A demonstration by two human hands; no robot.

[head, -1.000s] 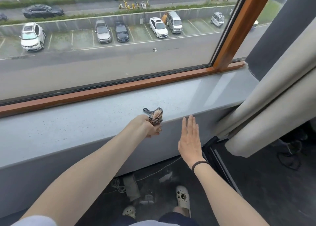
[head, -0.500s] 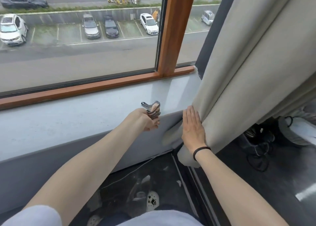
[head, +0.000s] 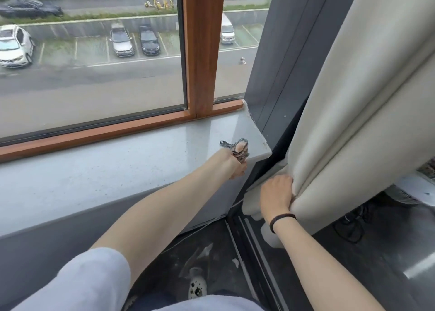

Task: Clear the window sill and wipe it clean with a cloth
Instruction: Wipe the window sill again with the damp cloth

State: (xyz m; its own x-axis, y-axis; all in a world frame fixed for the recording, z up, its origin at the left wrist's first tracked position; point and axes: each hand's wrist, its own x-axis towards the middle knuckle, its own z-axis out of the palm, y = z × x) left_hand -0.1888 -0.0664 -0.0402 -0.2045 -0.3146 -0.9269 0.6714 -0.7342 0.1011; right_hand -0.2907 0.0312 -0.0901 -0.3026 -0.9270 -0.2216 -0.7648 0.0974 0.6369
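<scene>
View from a head-worn camera looking down along a person's two bare forearms toward a window.

The left hand (head: 231, 163) reaches forward and clenches around a small cloth (head: 242, 156), which is bunched and wound around the fingers. One fingertip pokes out through the wrap and a short loose tail sticks out to the hand's left. The cloth is a narrow woven fabric with a fine black-and-white zigzag pattern. It sits at the front of the left hand, right above the near edge of the window sill (head: 117, 167), close to the sill's right-hand end. Whether the cloth touches the sill cannot be told.

The sill stretches away to the left of the left hand and under its forearm. It is a pale grey, smooth, slightly glossy ledge flecked with small dark specks.

The right hand (head: 276, 196) is lower than the left hand and to its right, well apart from the cloth. Its fingers curl into a fold of a thick cream curtain (head: 353, 122), grasping it. A dark wristband (head: 281, 217) circles the right wrist.

Beyond the left hand, an orange-brown wooden window frame (head: 202, 52) borders the far side of the sill. Parked cars (head: 122, 40) show through the glass.
</scene>
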